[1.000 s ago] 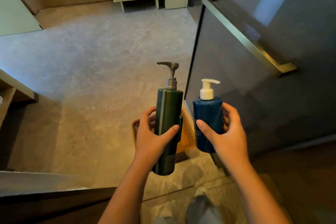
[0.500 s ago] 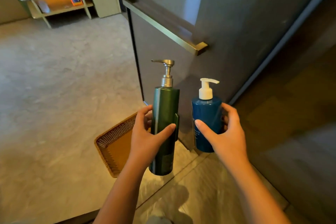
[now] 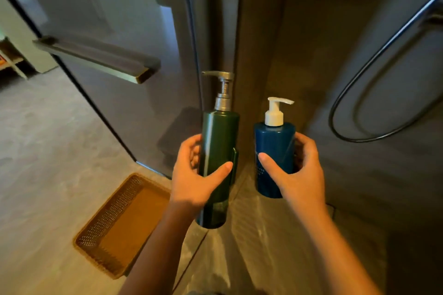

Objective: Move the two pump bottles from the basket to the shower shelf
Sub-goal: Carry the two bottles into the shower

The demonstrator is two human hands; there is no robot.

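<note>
My left hand (image 3: pixel 194 175) grips a tall dark green pump bottle (image 3: pixel 219 146) with a silver pump, held upright in the air. My right hand (image 3: pixel 297 172) grips a shorter blue pump bottle (image 3: pixel 274 146) with a white pump, also upright, just right of the green one. The woven brown basket (image 3: pixel 96 237) lies on the floor at the lower left with nothing in it. No shower shelf is in view.
A dark glass shower door (image 3: pixel 115 19) with a brass bar handle (image 3: pixel 96 58) stands at the left. A dark shower hose (image 3: pixel 359 84) loops down the wall at the right. Grey tiled floor (image 3: pixel 48 151) runs under the basket and into the shower.
The view has swung right, from the room toward the shower interior. The basket has slid to the lower left of the frame. Both hands hold the bottles as before.
</note>
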